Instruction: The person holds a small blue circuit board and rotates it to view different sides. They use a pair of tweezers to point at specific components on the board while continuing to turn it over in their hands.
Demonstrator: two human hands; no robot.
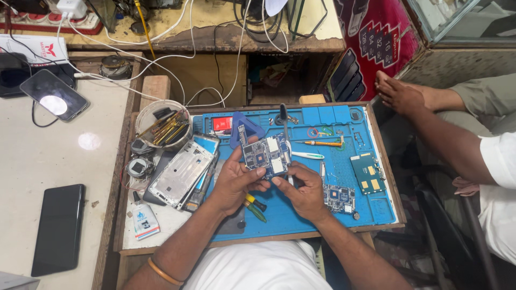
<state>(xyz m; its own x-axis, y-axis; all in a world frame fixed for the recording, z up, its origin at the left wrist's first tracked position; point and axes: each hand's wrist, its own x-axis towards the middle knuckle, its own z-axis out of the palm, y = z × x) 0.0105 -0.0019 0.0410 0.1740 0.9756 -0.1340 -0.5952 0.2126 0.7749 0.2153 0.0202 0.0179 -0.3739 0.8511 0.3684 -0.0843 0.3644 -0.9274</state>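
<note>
Pinching the circuit board between them, left hand and right hand.

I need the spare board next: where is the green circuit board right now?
In the head view, the green circuit board lies on the blue mat's right side, right of the right hand.

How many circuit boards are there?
3: a blue circuit board held by both hands above the blue work mat, a green circuit board at the mat's right, a dark one beside the right wrist. Others may be hidden.
</note>
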